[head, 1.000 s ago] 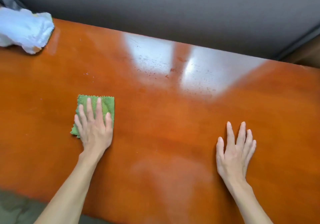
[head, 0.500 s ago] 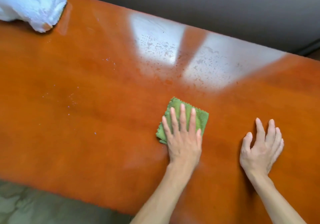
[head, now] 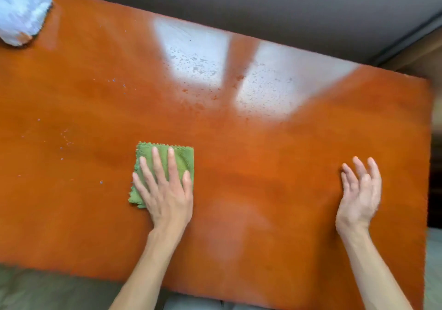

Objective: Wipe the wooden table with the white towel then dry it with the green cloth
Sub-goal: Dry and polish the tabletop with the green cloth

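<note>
The wooden table (head: pixel 263 154) is a glossy, warm orange-brown, with faint darker streaks running across it. Two pale whitish patches of reflected light lie on its far half, split by an orange band, and both are mottled with small grey flecks. Tiny light specks dot the orange surface toward the left side. The green cloth (head: pixel 180 157) is a muted leaf green with a zigzag-cut edge. The white towel (head: pixel 20 13) at the far left corner looks white with a bluish cast. Beyond the table the background is plain dull grey, and below the near edge lies a drab olive-green area.
</note>
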`<move>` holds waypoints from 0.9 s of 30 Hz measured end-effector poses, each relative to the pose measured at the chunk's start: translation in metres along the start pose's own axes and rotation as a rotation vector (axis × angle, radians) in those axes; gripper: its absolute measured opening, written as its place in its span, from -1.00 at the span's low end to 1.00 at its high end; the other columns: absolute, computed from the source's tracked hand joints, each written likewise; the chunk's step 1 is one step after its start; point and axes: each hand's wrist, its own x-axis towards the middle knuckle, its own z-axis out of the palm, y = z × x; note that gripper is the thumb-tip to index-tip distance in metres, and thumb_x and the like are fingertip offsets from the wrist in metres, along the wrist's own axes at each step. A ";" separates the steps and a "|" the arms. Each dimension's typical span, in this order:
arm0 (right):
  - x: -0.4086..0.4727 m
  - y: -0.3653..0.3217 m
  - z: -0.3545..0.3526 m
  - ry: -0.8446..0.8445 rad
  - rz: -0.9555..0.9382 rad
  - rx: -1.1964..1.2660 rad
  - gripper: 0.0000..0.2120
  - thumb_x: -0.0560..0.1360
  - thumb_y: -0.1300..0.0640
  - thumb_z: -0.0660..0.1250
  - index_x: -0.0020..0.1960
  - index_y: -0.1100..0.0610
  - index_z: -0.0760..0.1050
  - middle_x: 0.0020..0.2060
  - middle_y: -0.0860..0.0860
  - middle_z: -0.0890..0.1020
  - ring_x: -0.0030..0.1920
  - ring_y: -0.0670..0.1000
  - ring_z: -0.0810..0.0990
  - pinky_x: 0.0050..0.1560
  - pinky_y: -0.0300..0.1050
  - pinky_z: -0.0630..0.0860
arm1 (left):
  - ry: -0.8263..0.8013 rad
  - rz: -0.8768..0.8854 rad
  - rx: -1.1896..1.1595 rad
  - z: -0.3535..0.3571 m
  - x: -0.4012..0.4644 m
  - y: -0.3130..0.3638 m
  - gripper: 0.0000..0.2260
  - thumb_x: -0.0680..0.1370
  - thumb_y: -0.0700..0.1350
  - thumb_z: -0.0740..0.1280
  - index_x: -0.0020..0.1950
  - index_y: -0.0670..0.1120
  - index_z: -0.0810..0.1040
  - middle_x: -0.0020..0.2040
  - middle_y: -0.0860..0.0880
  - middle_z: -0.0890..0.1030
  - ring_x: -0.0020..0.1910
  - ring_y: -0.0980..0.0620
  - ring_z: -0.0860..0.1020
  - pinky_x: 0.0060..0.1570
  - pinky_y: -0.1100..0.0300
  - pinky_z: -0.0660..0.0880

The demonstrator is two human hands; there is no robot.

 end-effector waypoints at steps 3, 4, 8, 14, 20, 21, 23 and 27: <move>0.009 -0.014 -0.023 0.151 0.195 0.218 -0.61 0.68 0.00 0.08 0.46 0.09 0.33 0.29 0.03 0.58 0.25 0.07 0.61 0.30 -0.02 0.54 | -0.003 -0.029 -0.031 -0.002 0.028 0.057 -0.43 0.64 0.11 -0.05 0.64 -0.04 0.12 0.64 -0.19 0.07 0.59 -0.34 0.02 0.48 -0.36 -0.06; 0.010 -0.015 -0.030 0.174 0.219 0.225 -0.60 0.67 0.00 0.08 0.46 0.11 0.34 0.28 0.04 0.59 0.26 0.09 0.61 0.29 -0.01 0.54 | -0.022 0.008 -0.037 -0.001 0.031 0.083 -0.44 0.65 0.12 -0.07 0.65 -0.01 0.08 0.64 -0.17 0.02 0.59 -0.33 -0.02 0.49 -0.33 -0.10; 0.009 -0.012 -0.041 0.190 0.260 0.192 -0.65 0.69 0.02 0.08 0.42 0.11 0.37 0.25 0.03 0.59 0.28 0.07 0.58 0.31 -0.01 0.53 | -0.221 0.284 -0.020 0.014 0.009 0.204 -0.46 0.70 0.17 -0.04 0.63 0.16 -0.17 0.62 -0.10 -0.29 0.59 -0.24 -0.27 0.50 -0.24 -0.25; 0.004 -0.012 -0.047 0.144 0.176 0.030 -0.71 0.72 0.09 0.03 0.37 0.08 0.38 0.32 0.08 0.54 0.30 -0.02 0.55 0.36 -0.06 0.46 | -0.340 0.672 0.086 0.064 -0.115 0.275 -0.31 0.64 0.22 0.18 0.62 0.07 -0.13 0.62 -0.18 -0.21 0.47 -0.34 -0.44 0.45 -0.33 -0.40; -0.006 -0.021 -0.063 0.080 0.096 -0.226 -0.69 0.70 0.03 0.09 0.40 0.05 0.36 0.34 0.06 0.52 0.33 0.04 0.53 0.35 -0.06 0.48 | -0.243 0.839 0.180 0.068 -0.170 0.179 -0.22 0.51 0.38 0.26 0.62 0.14 0.04 0.64 -0.10 -0.09 0.61 -0.26 -0.17 0.52 -0.24 -0.13; -0.013 -0.017 -0.061 0.055 0.084 -0.283 -0.71 0.71 0.09 0.09 0.41 0.05 0.36 0.34 0.07 0.52 0.33 0.05 0.52 0.35 -0.05 0.49 | -0.218 0.817 0.151 0.063 -0.164 0.163 -0.23 0.52 0.38 0.24 0.62 0.14 0.05 0.65 -0.08 -0.07 0.62 -0.24 -0.11 0.52 -0.23 -0.10; -0.031 -0.010 -0.049 0.014 0.054 -0.386 -0.70 0.71 0.18 0.09 0.41 0.03 0.36 0.35 0.06 0.51 0.33 0.02 0.50 0.38 0.01 0.46 | -0.197 0.726 0.083 0.051 -0.145 0.126 -0.32 0.56 0.34 0.17 0.62 0.15 0.12 0.64 -0.05 0.02 0.60 -0.21 0.02 0.51 -0.22 -0.04; -0.090 0.008 0.005 -0.116 -0.136 -0.624 -0.65 0.66 0.21 0.13 0.42 0.08 0.38 0.34 0.03 0.49 0.35 0.03 0.47 0.42 0.00 0.38 | -0.184 0.509 0.045 0.018 -0.093 0.027 -0.43 0.61 0.24 0.05 0.60 0.09 0.19 0.61 -0.12 0.19 0.56 -0.25 0.16 0.48 -0.28 0.10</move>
